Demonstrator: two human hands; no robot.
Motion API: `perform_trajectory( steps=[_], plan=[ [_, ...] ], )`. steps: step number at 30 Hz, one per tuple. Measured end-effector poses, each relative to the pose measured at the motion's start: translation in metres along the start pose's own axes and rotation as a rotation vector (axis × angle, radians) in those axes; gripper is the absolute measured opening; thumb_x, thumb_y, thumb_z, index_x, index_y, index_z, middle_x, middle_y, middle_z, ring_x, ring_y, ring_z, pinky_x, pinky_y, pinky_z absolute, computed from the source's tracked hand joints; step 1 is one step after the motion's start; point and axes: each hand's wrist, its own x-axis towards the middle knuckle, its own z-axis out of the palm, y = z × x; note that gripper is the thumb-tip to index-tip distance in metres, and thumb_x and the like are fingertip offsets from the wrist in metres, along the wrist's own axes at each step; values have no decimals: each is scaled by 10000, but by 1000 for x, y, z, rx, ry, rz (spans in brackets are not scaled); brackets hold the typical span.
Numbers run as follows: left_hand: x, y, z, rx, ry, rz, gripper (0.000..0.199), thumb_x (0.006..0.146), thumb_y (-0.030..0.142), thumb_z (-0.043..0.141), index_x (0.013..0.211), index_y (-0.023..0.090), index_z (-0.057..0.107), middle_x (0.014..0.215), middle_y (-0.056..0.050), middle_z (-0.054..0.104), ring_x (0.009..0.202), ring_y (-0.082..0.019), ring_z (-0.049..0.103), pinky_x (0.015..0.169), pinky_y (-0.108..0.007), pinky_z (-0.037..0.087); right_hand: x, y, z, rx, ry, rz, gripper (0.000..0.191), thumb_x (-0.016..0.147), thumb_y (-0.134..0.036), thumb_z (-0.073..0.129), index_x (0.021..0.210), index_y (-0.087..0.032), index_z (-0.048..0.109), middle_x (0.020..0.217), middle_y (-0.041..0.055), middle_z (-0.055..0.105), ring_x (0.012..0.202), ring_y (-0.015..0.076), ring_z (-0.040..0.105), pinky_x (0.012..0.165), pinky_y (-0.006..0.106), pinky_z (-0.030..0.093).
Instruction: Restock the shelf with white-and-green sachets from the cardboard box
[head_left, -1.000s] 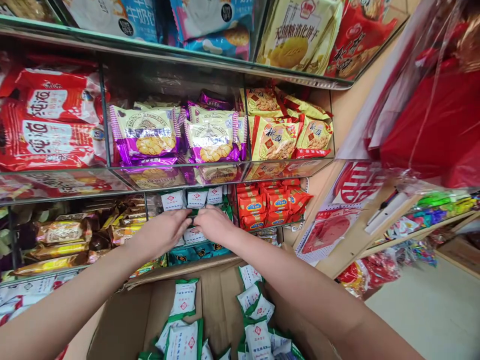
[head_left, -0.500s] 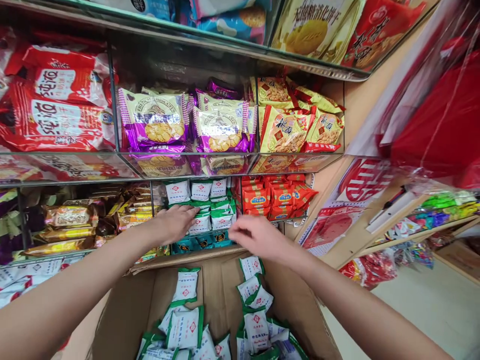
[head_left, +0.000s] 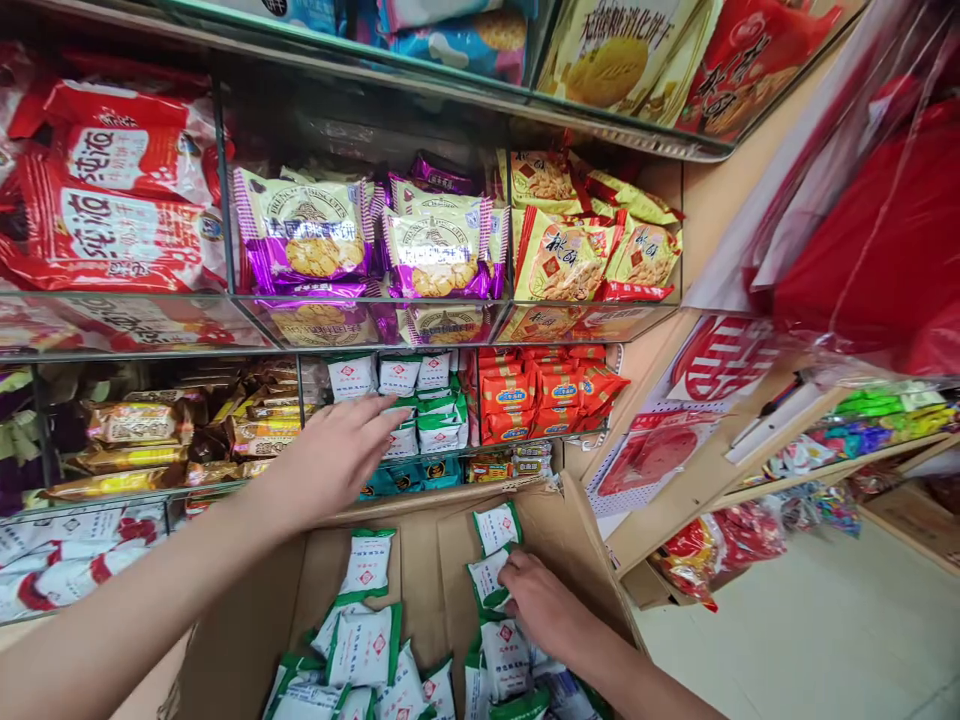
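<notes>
White-and-green packets (head_left: pixel 442 432) are stacked in a lower shelf compartment. My left hand (head_left: pixel 337 455) reaches over their left side, fingers extended, palm down, with nothing visible in it. Below stands an open cardboard box (head_left: pixel 424 560) holding several loose packets of the same kind (head_left: pixel 364 645). Inside its right half, my right hand (head_left: pixel 536 600) has its fingers closed at the edge of a white-and-green packet (head_left: pixel 487 578). The fingertips partly cover that packet.
Red packets (head_left: pixel 551 395) fill the compartment to the right, brown-and-gold ones (head_left: pixel 142 425) lie left. A glass shelf edge (head_left: pixel 360 325) runs above. A wrapped red item (head_left: pixel 870 230) hangs at the right, over a low wooden shelf (head_left: pixel 675 500).
My right hand has moved down from the shelf front into the box, onto a packet. My left hand has shifted slightly and still hovers by the shelf packets. The view has moved a little.
</notes>
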Motion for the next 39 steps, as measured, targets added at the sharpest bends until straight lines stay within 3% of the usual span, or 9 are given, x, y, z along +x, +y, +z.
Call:
perform_trajectory(
  steps=[3, 6, 13, 17, 22, 26, 32, 36, 39],
  plan=[
    [-46, 28, 18, -307, 161, 32, 342, 860, 270, 344, 1167, 263, 495, 1236, -43, 530, 1178, -179, 420, 1003, -343, 333, -4, 4, -11, 92, 47, -4, 175, 730, -107, 481, 821, -147, 624, 905, 87, 607, 906, 221, 539, 788, 307, 409],
    [-83, 57, 58, -656, 27, -148, 364, 839, 323, 416, 1202, 332, 419, 1295, -11, 482, 1208, -176, 401, 1017, -342, 336, -11, -4, -30, 390, 214, -29, 167, 755, -184, 525, 899, -176, 610, 933, 65, 609, 903, 202, 543, 793, 307, 406],
    [-79, 112, 85, -1619, -172, -543, 570, 707, 513, 561, 1167, 235, 372, 1069, -74, 601, 921, -217, 590, 749, -338, 522, -9, -60, -46, 1330, 231, 28, 229, 697, -358, 628, 796, -165, 556, 701, -13, 567, 615, 109, 513, 556, 224, 412],
    [-78, 117, 73, -1712, -236, -613, 399, 730, 461, 574, 1030, 224, 463, 744, -1, 632, 699, -177, 599, 639, -314, 507, -2, -74, -42, 1484, 239, 91, 276, 640, -384, 683, 683, -151, 542, 590, -37, 525, 546, 80, 449, 488, 194, 345],
    [-83, 116, 73, -1720, -215, -725, 423, 710, 441, 610, 1027, 197, 473, 706, 0, 663, 613, -137, 573, 617, -264, 472, 4, -75, -38, 1921, 195, 206, 336, 515, -343, 776, 622, -145, 527, 542, -47, 524, 527, 77, 451, 523, 211, 361],
    [-84, 124, 78, -1744, -153, -736, 458, 672, 463, 636, 1009, 186, 496, 725, -7, 665, 646, -163, 600, 596, -266, 485, 3, -73, -31, 1843, 235, 158, 278, 585, -342, 740, 651, -146, 555, 596, -41, 533, 563, 72, 447, 561, 210, 357],
    [-74, 98, 65, -1344, -137, -539, 420, 756, 540, 465, 1003, 208, 539, 720, 2, 647, 610, -163, 608, 586, -275, 495, -4, -58, -58, 1373, 216, 26, 189, 675, -311, 652, 749, -149, 589, 655, -23, 553, 599, 91, 481, 573, 218, 376],
    [-20, 43, 28, -573, 305, -290, 300, 810, 420, 445, 949, 204, 599, 921, -42, 653, 869, -194, 579, 795, -312, 440, 6, -50, -117, 940, 444, -100, 145, 744, -307, 582, 815, -182, 598, 715, -13, 582, 630, 112, 511, 575, 226, 393],
    [32, 14, 9, -81, 198, -106, 245, 789, 353, 492, 912, 207, 646, 875, -62, 636, 887, -237, 548, 795, -365, 425, 28, -60, -158, 485, 605, -208, 108, 804, -230, 511, 840, -174, 596, 782, 13, 613, 708, 130, 536, 655, 243, 396]
  ],
)
